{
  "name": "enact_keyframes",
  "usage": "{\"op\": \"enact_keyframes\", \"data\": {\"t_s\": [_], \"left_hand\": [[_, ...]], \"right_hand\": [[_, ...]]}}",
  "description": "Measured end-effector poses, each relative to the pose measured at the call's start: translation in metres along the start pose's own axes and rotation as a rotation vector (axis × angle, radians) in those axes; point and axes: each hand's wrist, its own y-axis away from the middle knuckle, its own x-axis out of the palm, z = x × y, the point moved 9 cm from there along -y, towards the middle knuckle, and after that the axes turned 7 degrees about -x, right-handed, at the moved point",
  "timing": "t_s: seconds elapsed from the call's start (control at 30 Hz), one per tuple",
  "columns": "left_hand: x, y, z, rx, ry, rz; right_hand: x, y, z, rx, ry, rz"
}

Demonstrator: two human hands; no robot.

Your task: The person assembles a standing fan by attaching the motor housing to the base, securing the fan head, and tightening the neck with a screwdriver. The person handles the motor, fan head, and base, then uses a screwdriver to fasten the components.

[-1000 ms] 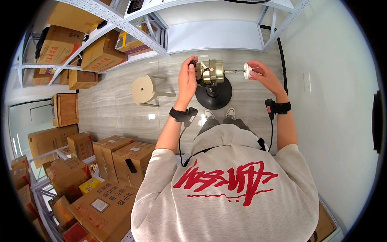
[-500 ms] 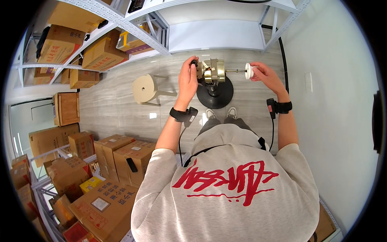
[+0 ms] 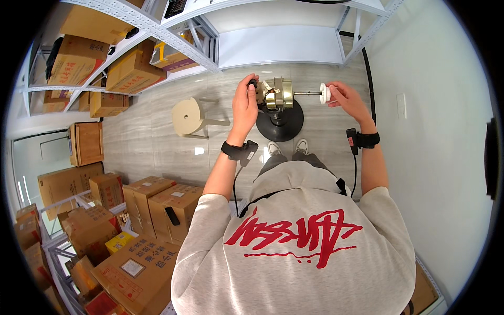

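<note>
A bare fan motor point(image 3: 277, 94) of gold and silver metal sits atop a stand with a round black base point(image 3: 280, 121) on the floor. My left hand point(image 3: 244, 102) is closed on the motor's rear left side, next to a small black knob point(image 3: 253, 83). A thin steel shaft point(image 3: 307, 94) sticks out of the motor to the right. My right hand point(image 3: 345, 98) pinches a small white cap point(image 3: 325, 93) at the shaft's tip. Both wrists wear black bands with cables.
A round pale wooden stool point(image 3: 190, 115) stands left of the fan base. Metal shelving point(image 3: 173, 37) with cardboard boxes runs along the back left. More boxes point(image 3: 157, 202) crowd the lower left. A white wall point(image 3: 436, 136) lies close on the right.
The right hand with the white cap has shifted very slightly along the shaft's end. The left hand has stayed on the motor.
</note>
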Motion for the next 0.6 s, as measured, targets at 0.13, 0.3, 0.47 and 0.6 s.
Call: {"op": "enact_keyframes", "data": {"t_s": [0.13,0.3,0.47,0.6], "left_hand": [[0.000,0.000,-0.001,0.011,-0.007,-0.007],[0.000,0.001,0.000,0.016,0.002,-0.016],[0.001,0.001,-0.007,0.025,-0.021,-0.019],[0.000,0.001,-0.005,0.023,-0.015,-0.024]], "right_hand": [[0.005,0.009,0.022,-0.153,-0.007,-0.052],[0.008,0.009,0.025,-0.159,0.011,0.013],[0.003,0.006,0.014,-0.017,0.032,-0.034],[0.006,0.004,0.008,0.080,-0.005,-0.057]]}}
